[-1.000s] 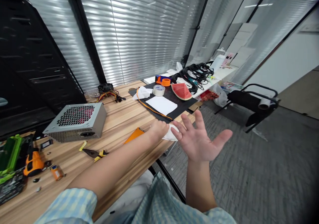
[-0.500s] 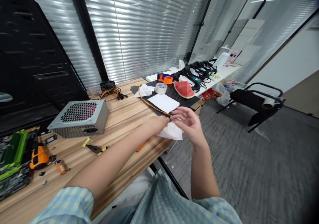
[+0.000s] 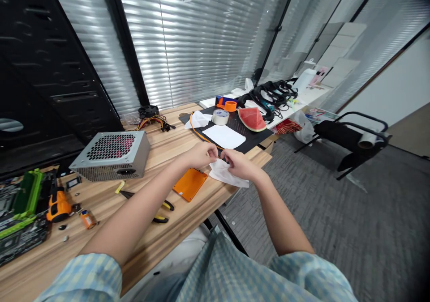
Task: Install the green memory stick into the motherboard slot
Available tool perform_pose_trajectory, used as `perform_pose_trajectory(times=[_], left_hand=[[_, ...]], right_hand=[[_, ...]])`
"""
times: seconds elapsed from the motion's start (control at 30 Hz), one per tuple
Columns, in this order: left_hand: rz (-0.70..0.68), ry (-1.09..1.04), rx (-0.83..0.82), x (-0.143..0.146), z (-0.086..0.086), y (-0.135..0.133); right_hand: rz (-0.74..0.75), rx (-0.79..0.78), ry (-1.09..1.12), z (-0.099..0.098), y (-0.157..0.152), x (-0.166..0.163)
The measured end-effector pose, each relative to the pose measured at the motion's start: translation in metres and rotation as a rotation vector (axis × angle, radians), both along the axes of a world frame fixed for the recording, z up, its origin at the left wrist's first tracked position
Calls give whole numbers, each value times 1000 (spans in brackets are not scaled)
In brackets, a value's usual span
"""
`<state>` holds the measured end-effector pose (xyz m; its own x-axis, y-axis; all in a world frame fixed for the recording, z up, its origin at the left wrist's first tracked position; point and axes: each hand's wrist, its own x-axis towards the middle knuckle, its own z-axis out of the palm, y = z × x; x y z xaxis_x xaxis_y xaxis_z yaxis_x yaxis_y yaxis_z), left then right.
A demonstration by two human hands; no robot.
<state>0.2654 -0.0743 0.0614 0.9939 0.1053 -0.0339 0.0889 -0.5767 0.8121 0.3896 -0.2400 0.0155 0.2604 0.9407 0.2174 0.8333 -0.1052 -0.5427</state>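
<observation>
My left hand (image 3: 203, 154) is closed in a pinch near the table's right edge; what its fingertips hold is too small to make out. Facing it, a short gap away, my right hand (image 3: 238, 164) has its fingers curled together, and anything in them is hidden. Between and below the hands lies a crumpled white tissue (image 3: 223, 173), partly under the right hand. An orange cable (image 3: 198, 133) curves along the dark mat's edge toward the fingertips. Beside my left wrist, a flat orange panel (image 3: 191, 184) rests on the wood, and pliers (image 3: 164, 211) lie partly behind my forearm.
A white sheet (image 3: 224, 136), a tape roll (image 3: 221, 117) and a watermelon slice (image 3: 251, 119) rest on the black mat (image 3: 257, 138). On the left are a power supply (image 3: 112, 155), a circuit board (image 3: 28, 203) and an orange-handled tool (image 3: 58, 206). A chair (image 3: 342, 141) stands right.
My right hand has moved down and left, its spread fingers now curled. My left hand has lifted slightly left, uncovering the orange panel. The view has shifted a little.
</observation>
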Motion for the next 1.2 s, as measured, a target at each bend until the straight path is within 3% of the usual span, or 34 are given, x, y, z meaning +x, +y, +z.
perform_pose_trajectory(times=[0.13, 0.2, 0.3, 0.47, 0.57, 0.67, 0.77, 0.87, 0.93, 1.0, 1.2], left_hand=[[-12, -22, -692, -18, 23, 4], [-46, -61, -899, -27, 31, 7], [-132, -96, -997, -37, 35, 10], [-196, -138, -967, -41, 33, 9], [-164, -105, -871, -35, 29, 8], [-139, -37, -609, -22, 15, 4], [-81, -47, -120, -8, -9, -7], [-76, -31, 391, 1, -28, -20], [-78, 16, 584, 4, -35, -26], [-82, 76, 655, 8, -38, -29], [-114, 165, 684, 21, -37, -32]], right_hand=[[25, 2, 12, 2, -1, 3], [23, -1, 32, 4, -2, 4], [41, -4, 41, 6, -5, 5], [71, -8, 69, 6, -7, 6], [107, -8, 186, 7, -11, 12], [125, 58, 480, 10, -22, 18], [87, 307, 807, 17, -36, 13], [148, 644, 1127, 25, -46, -6], [203, 771, 1248, 29, -49, -22], [252, 777, 1267, 31, -50, -36], [375, 604, 1163, 30, -46, -50]])
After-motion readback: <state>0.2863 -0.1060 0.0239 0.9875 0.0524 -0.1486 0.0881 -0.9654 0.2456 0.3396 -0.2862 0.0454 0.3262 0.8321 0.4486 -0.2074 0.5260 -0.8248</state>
